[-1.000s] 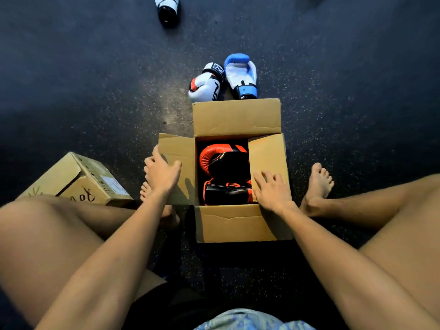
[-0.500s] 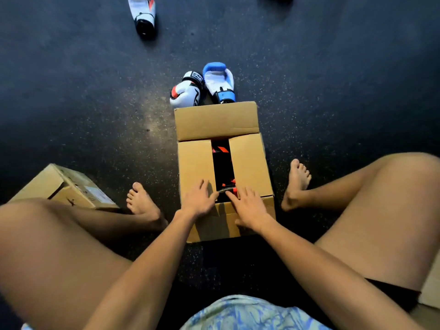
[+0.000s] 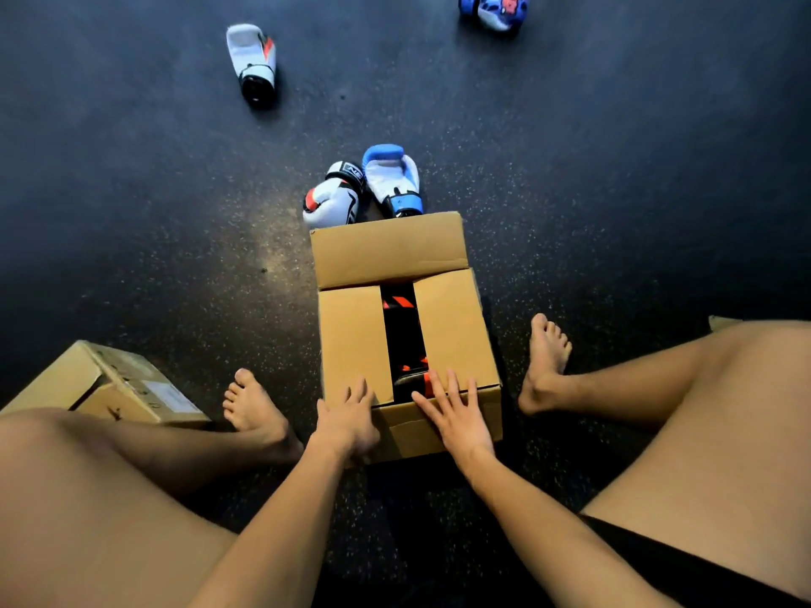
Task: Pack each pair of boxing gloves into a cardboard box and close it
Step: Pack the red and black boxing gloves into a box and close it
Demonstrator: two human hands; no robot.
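Left hand (image 3: pixel 346 419) is resting with straight, slightly spread fingers on the near edge of the cardboard box (image 3: pixel 456 344), and the right hand (image 3: pixel 458 416) is lying flat and splayed beside it, neither gripping anything. That box is sitting on the dark floor (image 3: pixel 153 212) between the person's bare feet (image 3: pixel 252 405), its side flaps (image 3: pixel 353 340) folded down over the red-and-black gloves (image 3: pixel 401 331) showing through the gap, its far flap (image 3: pixel 386 250) standing up. Just beyond, a white-and-orange glove (image 3: pixel 331 199) and a white-and-blue glove (image 3: pixel 395 179) are lying side by side.

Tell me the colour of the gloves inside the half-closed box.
The gloves are black with orange-red markings; the head view shows them.
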